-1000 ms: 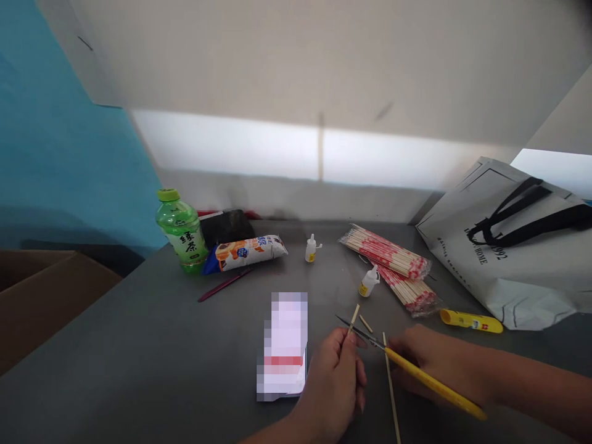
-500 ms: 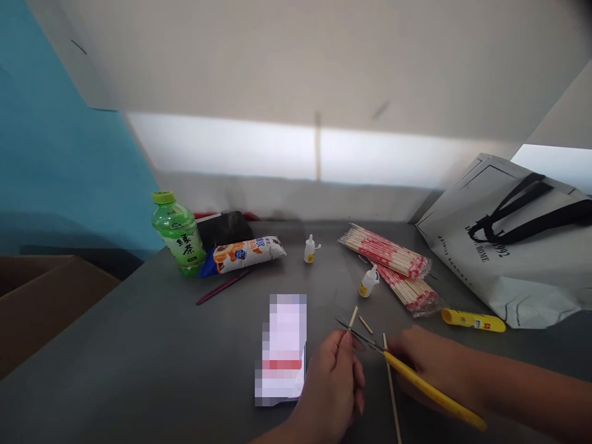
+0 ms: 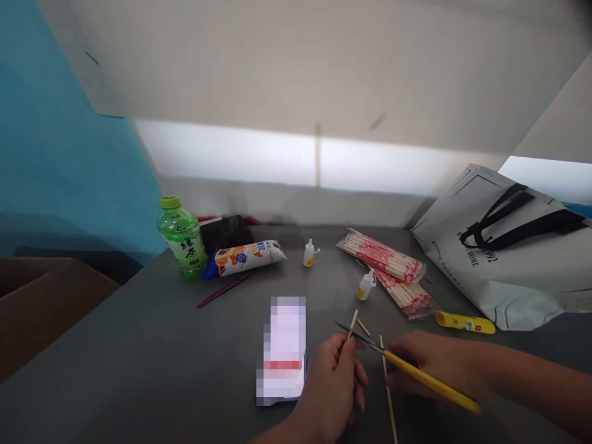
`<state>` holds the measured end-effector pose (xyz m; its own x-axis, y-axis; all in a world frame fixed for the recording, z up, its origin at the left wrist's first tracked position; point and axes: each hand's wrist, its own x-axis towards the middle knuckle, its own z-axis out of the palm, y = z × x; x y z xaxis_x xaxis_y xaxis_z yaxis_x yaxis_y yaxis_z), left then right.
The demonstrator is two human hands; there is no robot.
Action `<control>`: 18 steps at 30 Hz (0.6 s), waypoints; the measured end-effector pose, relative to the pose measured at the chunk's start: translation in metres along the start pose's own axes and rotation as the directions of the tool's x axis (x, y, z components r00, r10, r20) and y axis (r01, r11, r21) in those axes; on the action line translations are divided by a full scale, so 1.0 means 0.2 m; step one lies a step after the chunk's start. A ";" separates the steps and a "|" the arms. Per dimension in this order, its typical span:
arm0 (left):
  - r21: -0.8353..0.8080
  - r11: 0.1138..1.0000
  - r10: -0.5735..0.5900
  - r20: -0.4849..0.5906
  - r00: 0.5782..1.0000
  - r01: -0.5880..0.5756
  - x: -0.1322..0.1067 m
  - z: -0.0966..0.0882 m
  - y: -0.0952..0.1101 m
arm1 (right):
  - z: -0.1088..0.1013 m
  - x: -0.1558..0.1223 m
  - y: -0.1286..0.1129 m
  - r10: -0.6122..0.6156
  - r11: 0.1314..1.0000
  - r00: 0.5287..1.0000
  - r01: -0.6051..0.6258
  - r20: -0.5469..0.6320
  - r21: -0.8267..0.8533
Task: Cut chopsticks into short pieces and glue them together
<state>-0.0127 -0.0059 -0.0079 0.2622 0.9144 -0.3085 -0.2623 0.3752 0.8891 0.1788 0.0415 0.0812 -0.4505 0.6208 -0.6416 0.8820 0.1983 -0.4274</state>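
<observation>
Stick: pinched in left hand, crossing blades of scissors gripped in right hand. Looks light, stiff and liable to splinter; best held just below the blades, clear of the edge.

The yellow-handled scissors slanted from near right to far left, their slim grey blades pointing away and their handle end blurred; a thin, pale wooden stick was held tilted across the blades, its squared tip poking up past them and its lower part hidden; a short wooden piece lay just to the right of that tip; a longer wooden skewer ran beneath the scissors, its near end out of view
</observation>
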 end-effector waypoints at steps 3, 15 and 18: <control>0.001 1.000 -0.004 0.008 1.000 0.004 0.00 0.00 -0.01 | 0.00 0.00 0.00 -0.013 1.000 1.000 0.013 -0.006 0.019; 0.003 1.000 0.010 0.007 1.000 -0.010 0.00 -0.01 0.00 | 0.01 0.03 0.05 -0.029 0.996 1.000 0.029 0.005 0.084; 0.003 1.000 0.010 0.007 1.000 -0.010 0.01 -0.01 -0.01 | 0.02 0.03 0.07 -0.039 0.995 0.999 0.038 0.012 0.097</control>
<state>-0.0136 -0.0054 -0.0107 0.2662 0.9170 -0.2970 -0.2625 0.3654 0.8931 0.1877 0.0462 0.0689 -0.4866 0.6031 -0.6320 0.8466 0.1469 -0.5116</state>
